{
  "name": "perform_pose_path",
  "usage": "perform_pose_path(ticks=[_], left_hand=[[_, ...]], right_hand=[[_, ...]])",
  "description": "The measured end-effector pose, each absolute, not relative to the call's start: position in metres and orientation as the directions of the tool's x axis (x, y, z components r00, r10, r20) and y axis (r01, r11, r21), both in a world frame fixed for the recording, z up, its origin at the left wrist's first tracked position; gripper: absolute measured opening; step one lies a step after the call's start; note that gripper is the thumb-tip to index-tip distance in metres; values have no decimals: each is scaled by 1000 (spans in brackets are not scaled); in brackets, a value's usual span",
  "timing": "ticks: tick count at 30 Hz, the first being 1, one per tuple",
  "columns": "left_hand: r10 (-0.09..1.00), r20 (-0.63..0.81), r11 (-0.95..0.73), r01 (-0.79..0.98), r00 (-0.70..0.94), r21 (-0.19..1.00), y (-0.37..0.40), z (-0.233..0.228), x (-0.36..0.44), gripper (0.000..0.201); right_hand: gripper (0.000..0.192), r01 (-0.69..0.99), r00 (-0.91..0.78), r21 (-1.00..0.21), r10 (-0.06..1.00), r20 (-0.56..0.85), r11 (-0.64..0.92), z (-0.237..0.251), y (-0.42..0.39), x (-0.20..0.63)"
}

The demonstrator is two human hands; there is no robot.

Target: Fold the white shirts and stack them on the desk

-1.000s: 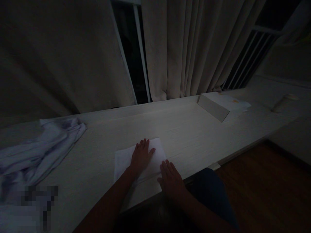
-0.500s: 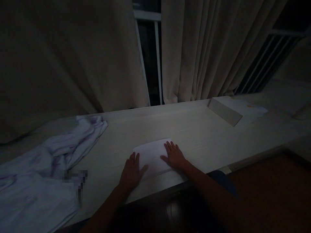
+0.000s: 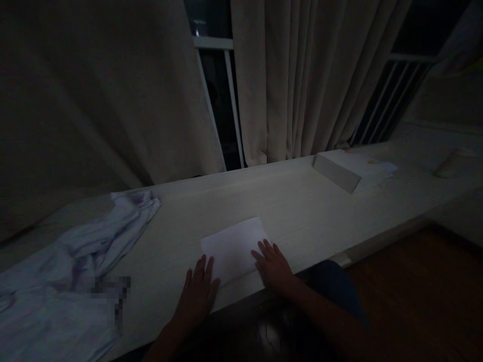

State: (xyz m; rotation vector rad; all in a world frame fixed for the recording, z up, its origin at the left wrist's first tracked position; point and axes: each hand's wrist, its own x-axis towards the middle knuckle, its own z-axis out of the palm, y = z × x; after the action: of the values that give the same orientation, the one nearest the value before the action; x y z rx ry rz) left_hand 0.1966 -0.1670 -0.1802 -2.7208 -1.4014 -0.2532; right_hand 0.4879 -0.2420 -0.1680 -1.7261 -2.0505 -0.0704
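A white rectangular sheet (image 3: pixel 234 246), which looks like paper, lies flat on the pale ledge (image 3: pixel 181 231) in front of me. My left hand (image 3: pixel 198 289) rests palm down at its near left corner, fingers stretched out and the thumb by the near edge. On the other side my right hand (image 3: pixel 274 266) lies flat, its spread fingers touching the sheet's right edge. Neither hand grips anything. Dim light hides the finer detail of the sheet.
Crumpled white and purple cloth (image 3: pixel 75 271) covers the ledge's left end. A box-like object (image 3: pixel 337 173) with a grey side stands toward the back right. Beige curtains (image 3: pixel 279 80) hang behind, with white window bars (image 3: pixel 230 95) between them. My knee (image 3: pixel 334 286) shows below the ledge.
Both hands have slid toward me, from the sheet's sides to its near part, so more of it shows. The sheet now looks flatter. The camera view has shifted slightly.
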Motion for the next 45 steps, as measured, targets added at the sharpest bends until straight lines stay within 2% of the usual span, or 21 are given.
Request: perform_pose_path(ticks=[7, 18, 30, 33, 37, 41, 45], left_hand=[[826, 135, -546, 836, 547, -48, -167, -177, 294, 66], [768, 141, -635, 771, 624, 48, -136, -173, 483, 69], [772, 91, -635, 753, 630, 173, -84, -167, 627, 74], [782, 70, -618, 753, 620, 226, -84, -163, 638, 76], [776, 125, -626, 733, 618, 264, -100, -156, 619, 76], [707, 130, -705, 678, 695, 209, -126, -151, 568, 65], [686, 141, -727, 676, 713, 121, -153, -147, 499, 60]], right_hand=[[42, 972, -24, -219, 962, 273, 87, -165, -248, 568], [44, 977, 210, -90, 946, 248, -193, -172, -248, 726], [46, 956, 277, -156, 942, 188, -250, -163, -204, 862], [48, 958, 282, -117, 941, 190, -263, -152, -196, 867], [62, 906, 424, -124, 867, 263, -405, -143, -173, 835], [77, 918, 392, -153, 898, 198, -367, -144, -147, 785], [80, 922, 362, -174, 928, 83, -345, -153, -136, 762]])
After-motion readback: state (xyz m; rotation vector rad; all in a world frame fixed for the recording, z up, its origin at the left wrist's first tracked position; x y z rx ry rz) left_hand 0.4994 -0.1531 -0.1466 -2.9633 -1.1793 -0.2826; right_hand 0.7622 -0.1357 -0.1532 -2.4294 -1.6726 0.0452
